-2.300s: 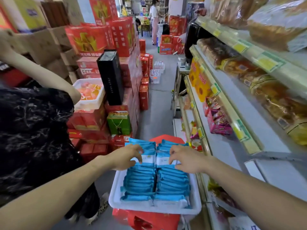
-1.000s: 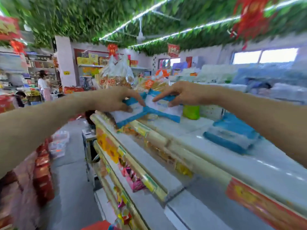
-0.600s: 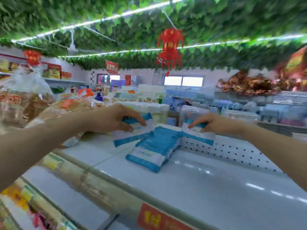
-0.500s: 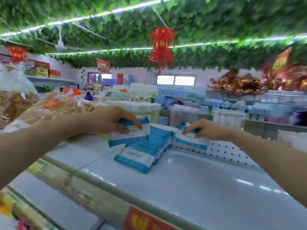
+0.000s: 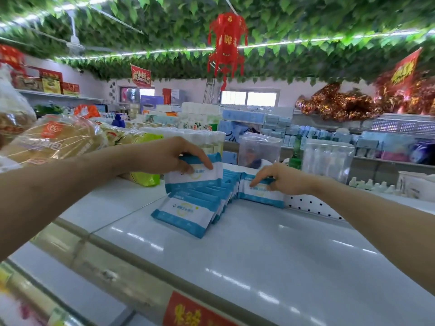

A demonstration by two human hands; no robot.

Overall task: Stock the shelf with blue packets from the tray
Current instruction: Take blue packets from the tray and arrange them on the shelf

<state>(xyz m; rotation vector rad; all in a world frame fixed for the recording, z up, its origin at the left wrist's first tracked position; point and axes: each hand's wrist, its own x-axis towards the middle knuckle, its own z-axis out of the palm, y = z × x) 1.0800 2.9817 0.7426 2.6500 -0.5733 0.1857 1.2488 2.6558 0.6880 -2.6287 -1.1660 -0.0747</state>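
Fingers of the left hand pinch a blue packet over the leaning row of packets on the shelf; at 3 o'clock, right hand fingers grip a second packet standing there.

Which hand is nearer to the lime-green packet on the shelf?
Left. The left hand, gripping a blue packet, is just above and right of the lime-green packet. The right hand, holding a second blue packet, is farther right, beyond the row of blue packets.
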